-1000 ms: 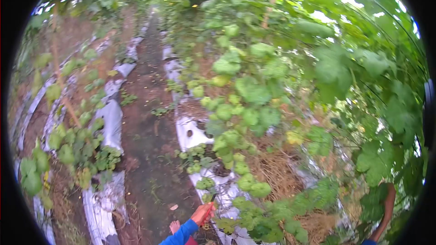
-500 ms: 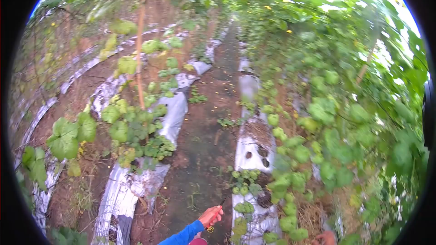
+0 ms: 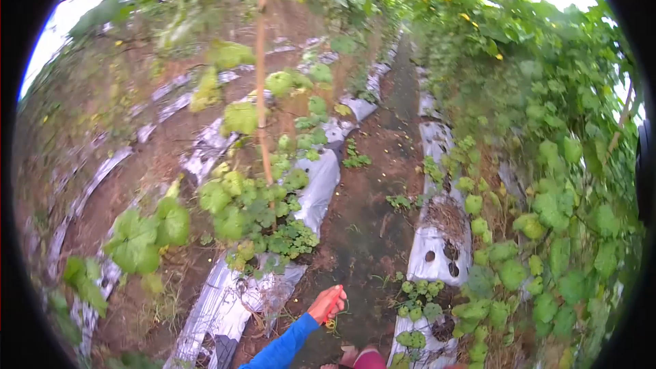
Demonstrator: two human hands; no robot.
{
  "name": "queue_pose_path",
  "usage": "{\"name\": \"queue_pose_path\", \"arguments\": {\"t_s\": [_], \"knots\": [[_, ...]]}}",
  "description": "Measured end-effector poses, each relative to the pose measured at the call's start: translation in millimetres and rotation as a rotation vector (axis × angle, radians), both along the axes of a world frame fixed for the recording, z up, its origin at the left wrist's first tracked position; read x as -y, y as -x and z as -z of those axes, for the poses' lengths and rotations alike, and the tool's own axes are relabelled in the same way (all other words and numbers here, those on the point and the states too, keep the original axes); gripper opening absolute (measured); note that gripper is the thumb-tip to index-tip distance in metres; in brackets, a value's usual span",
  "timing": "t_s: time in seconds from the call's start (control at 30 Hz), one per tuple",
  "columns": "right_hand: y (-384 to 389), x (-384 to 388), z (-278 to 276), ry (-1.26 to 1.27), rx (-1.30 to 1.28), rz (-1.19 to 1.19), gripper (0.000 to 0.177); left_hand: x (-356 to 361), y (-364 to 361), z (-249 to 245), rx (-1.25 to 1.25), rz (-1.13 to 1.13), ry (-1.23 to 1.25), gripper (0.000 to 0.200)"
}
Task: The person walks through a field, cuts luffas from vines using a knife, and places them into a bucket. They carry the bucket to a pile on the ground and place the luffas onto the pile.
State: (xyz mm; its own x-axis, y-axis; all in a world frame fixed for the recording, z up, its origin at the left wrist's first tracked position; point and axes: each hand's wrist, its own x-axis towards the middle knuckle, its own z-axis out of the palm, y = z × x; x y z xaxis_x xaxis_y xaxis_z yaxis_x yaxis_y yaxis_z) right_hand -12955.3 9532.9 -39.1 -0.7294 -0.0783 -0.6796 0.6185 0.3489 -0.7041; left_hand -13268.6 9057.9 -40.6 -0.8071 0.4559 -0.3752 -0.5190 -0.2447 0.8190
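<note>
My left hand (image 3: 328, 305), in a blue sleeve (image 3: 285, 343), is closed around a slim red-handled tool (image 3: 334, 300) and held out over the dirt path (image 3: 362, 260). A small yellow piece (image 3: 331, 324) shows just under the fingers. What kind of tool it is, I cannot tell. Of my right hand (image 3: 458, 366) only a sliver appears at the bottom edge, its fingers hidden. Nearest to the left hand is a strip of silver plastic mulch (image 3: 222, 301) on one side and low leafy vines (image 3: 420, 294) on the other.
The path runs ahead between two mulch-covered beds. A wall of climbing vines (image 3: 560, 212) with yellow flowers stands on the right. An upright pole (image 3: 262, 82) and leafy plants (image 3: 239, 208) rise on the left. Pink footwear (image 3: 370, 360) shows at the bottom.
The view has turned left, so the rows appear farther right. My left hand, still gripping the red-handled tool, sits slightly higher in view. My right hand has nearly dropped out of the bottom edge.
</note>
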Motion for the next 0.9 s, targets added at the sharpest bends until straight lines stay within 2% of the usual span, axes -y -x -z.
{"name": "queue_pose_path", "arguments": {"t_s": [0.07,0.13,0.2,0.27,0.3,0.33,0.4,0.43,0.5,0.53,0.6,0.63,0.7,0.8,0.87,0.9], "knots": [[50.9,17.7,-42.6,0.046,-0.141,-0.049,0.052,-6.5,28.2,-1.7,0.039,0.03,-0.034,0.04],[97.1,-17.4,19.3,-0.109,0.224,-0.061,0.055,-14.9,62.9,-9.4,0.02,-0.02,-0.044,0.04],[147.6,-15.0,9.9,-0.12,0.261,-0.087,0.05,-18.9,108.0,0.1,0.034,-0.003,-0.041,0.041],[187.0,-32.4,17.3,-0.034,0.159,-0.023,0.047,-23.7,156.4,7.4,0.03,-0.065,-0.013,0.041],[204.1,-47.6,39.0,0.229,0.049,0.024,0.042,-27.3,181.4,7.7,0.003,-0.08,0.02,0.04],[232.3,-71.3,57.1,0.21,0.037,0.04,0.042,-31.6,210.9,12.4,0.084,-0.078,0.024,0.04],[255.8,-96.5,79.5,0.067,-0.086,-0.025,0.041,-47.6,250.5,6.1,0.05,-0.142,-0.018,0.041],[268.8,-103.5,61.8,0.056,-0.085,-0.005,0.041,-56.4,268.7,4.7,0.06,-0.121,-0.037,0.041],[326.6,-82.8,-1.3,0.036,0.077,0.098,0.047,-72.6,310.0,2.0,0.07,-0.068,-0.059,0.041],[347.4,-87.3,-4.0,0.03,0.087,0.112,0.047,-83.2,323.0,-1.5,0.08,-0.055,-0.064,0.041],[390.7,-100.4,3.0,0.047,0.06,-0.054,0.043,-98.3,345.5,-10.5,0.05,-0.097,-0.074,0.041],[413.0,-97.4,-2.0,0.044,0.07,-0.051,0.043,-104.0,356.8,-9.9,0.066,-0.102,-0.093,0.041],[464.5,-88.6,-11.9,-0.101,0.121,-0.212,0.047,-111.4,378.0,-11.5,0.084,-0.118,-0.097,0.041],[528.9,-86.7,-16.0,-0.04,0.215,-0.153,0.053,-105.6,412.2,-7.1,0.123,-0.171,-0.103,0.04],[567.4,-97.3,-14.1,-0.04,0.229,-0.204,0.057,-98.2,440.4,7.5,0.153,-0.206,-0.121,0.04],[582.6,-97.2,-18.8,0.063,0.189,-0.126,0.059,-90.8,455.3,19.7,0.163,-0.25,-0.097,0.04]]}}
